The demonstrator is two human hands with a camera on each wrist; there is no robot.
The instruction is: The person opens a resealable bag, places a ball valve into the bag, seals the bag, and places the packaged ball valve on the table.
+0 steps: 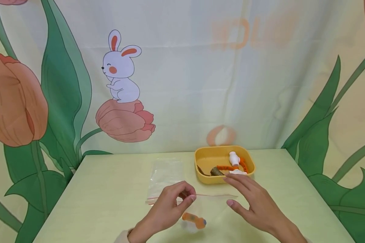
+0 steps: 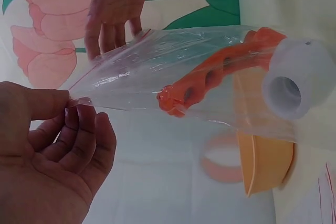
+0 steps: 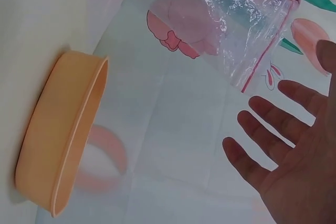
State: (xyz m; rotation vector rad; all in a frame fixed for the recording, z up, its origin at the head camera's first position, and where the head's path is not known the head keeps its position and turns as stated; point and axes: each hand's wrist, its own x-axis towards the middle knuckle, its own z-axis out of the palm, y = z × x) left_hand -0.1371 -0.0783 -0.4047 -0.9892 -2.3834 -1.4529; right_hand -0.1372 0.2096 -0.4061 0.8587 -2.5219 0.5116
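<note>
My left hand [image 1: 173,204] pinches the top corner of a clear zip bag [image 2: 142,72] between thumb and fingertips, and the bag hangs with its red seal line slanting out to the right. Through the film shows an orange piece with notches [image 2: 210,74], and a white piece with a round hole [image 2: 299,77] is at the bag's lower end. My right hand [image 1: 255,204] hovers to the right of the bag with straight, spread fingers. In the right wrist view the right hand [image 3: 294,140] stands beside the bag's seal line and holds nothing.
A yellow bin [image 1: 210,180] stands at the back of the table, holding a white fitting [image 1: 234,158], orange pieces and a dark cylinder [image 1: 216,171]. Flat clear zip bags [image 1: 165,175] lie left of it. A printed curtain [image 1: 182,84] hangs behind the table.
</note>
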